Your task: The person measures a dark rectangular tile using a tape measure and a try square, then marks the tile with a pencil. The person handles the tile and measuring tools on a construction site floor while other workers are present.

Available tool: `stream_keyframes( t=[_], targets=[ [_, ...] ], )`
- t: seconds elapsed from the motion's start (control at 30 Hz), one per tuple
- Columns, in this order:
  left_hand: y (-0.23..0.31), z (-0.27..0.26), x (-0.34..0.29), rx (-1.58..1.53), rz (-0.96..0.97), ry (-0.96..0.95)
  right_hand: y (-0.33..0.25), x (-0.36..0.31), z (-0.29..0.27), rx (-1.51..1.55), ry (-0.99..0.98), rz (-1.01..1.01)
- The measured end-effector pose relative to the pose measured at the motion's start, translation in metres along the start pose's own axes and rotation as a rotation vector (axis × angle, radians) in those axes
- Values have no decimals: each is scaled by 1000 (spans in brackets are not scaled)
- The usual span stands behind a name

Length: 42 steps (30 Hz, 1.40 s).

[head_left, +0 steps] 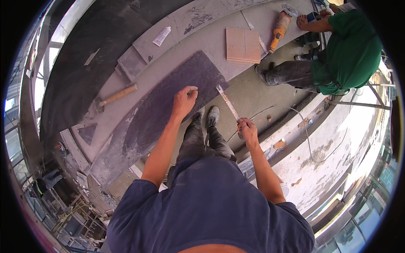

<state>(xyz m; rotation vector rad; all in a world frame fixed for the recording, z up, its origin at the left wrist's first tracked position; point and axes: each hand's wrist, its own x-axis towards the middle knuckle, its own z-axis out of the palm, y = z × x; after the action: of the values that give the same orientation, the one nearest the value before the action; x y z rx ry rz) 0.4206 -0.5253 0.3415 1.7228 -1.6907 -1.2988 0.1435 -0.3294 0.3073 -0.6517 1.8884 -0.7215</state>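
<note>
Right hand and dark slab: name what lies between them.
The tape blade stretches from the right hand toward the dark slab in the head view, with floor beyond it.

I see a big, dark grey slab [156, 101] lying flat, dusty, with a bendy curved side. Near its corner is the tip of a tape measure [229, 104]. The thin, pale strip is pulled out straight, and its case is mostly hidden.
</note>
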Motion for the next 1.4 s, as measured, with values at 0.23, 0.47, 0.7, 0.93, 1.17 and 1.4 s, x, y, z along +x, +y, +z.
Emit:
stream_keyframes(
  t=[0.23,0.47,0.7,0.93,1.17,1.4],
  targets=[
    [-12,-7,86,-366,61,-314,-83,0,49,-203,111,-3],
    [-17,-14,165,-321,-9,-124,-104,31,77,-161,94,72],
    [-43,-4,214,263,446,204,-21,-7,15,-180,210,133],
    [-53,14,196,181,509,301,-4,9,14,-236,251,97],
    [-54,13,202,140,598,254,-13,2,14,-216,255,115],
    [-50,12,197,175,595,263,-24,1,16,-248,294,59]
  ],
)
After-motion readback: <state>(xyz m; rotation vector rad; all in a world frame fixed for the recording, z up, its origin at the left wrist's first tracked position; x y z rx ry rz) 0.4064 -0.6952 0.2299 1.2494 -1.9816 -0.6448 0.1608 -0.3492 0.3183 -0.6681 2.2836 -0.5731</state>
